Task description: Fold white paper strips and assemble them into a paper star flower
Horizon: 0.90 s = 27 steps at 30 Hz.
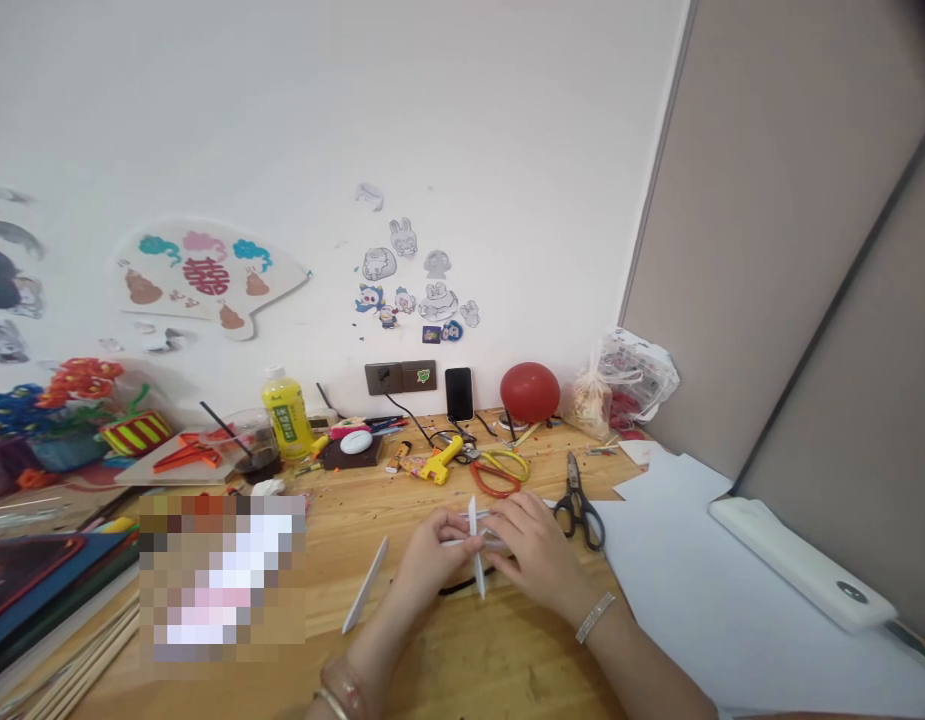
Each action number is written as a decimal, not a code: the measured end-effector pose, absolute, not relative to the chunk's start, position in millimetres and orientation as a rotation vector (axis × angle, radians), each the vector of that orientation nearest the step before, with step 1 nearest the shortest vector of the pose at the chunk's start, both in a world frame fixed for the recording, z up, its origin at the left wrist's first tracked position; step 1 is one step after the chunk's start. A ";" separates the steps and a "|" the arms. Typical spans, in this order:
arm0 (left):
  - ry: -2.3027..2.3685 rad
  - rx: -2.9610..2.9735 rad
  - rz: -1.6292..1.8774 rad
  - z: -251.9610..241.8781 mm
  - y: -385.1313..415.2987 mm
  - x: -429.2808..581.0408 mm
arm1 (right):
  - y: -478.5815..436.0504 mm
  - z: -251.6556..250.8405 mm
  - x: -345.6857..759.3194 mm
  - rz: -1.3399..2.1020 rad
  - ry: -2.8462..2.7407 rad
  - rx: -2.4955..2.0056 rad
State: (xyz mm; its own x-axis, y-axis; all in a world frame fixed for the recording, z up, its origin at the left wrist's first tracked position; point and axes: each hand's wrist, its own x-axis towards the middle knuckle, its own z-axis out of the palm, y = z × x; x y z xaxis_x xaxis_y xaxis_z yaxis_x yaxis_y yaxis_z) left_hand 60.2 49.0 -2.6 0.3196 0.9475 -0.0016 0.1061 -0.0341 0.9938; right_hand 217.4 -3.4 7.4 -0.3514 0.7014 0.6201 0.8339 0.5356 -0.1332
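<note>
My left hand (434, 552) pinches a slim white folded-paper piece (473, 515), which stands nearly upright with pointed ends. My right hand (533, 545) closes from the other side on more white paper strips (495, 533) that cross the first piece. Fingers hide where these parts meet. Another slim white paper piece (365, 585) lies on the wooden table (402, 660), left of my left hand. Black-handled scissors (578, 505) rest just beyond my right hand.
A yellow glue gun (441, 462) and red-and-yellow-handled tools (499, 478) lie beyond my hands. Behind them stand a drink bottle (288, 415), a phone (459, 394) and a red balloon (530, 393). White sheets (672, 590) cover the right side; wooden sticks (94, 655) lie front left.
</note>
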 end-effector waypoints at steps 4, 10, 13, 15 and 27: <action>0.966 1.447 0.881 -2.4 46.3 61.7 | 2.0 -0.4 216.9 -0.401 -2.208 -1.203; 0.755 2.018 0.725 18.3 45.3 42.8 | 3.9 0.1 224.4 -0.413 -2.261 -1.162; 0.702 2.391 0.722 20.1 45.2 33.7 | 3.6 0.9 226.6 -0.386 -2.304 -1.128; 0.755 2.658 0.832 17.9 43.4 32.1 | 4.9 -1.7 227.3 -0.382 -2.319 -1.110; 0.883 3.114 0.869 20.6 37.6 36.9 | -2.1 2.0 219.2 -0.177 -2.256 -1.265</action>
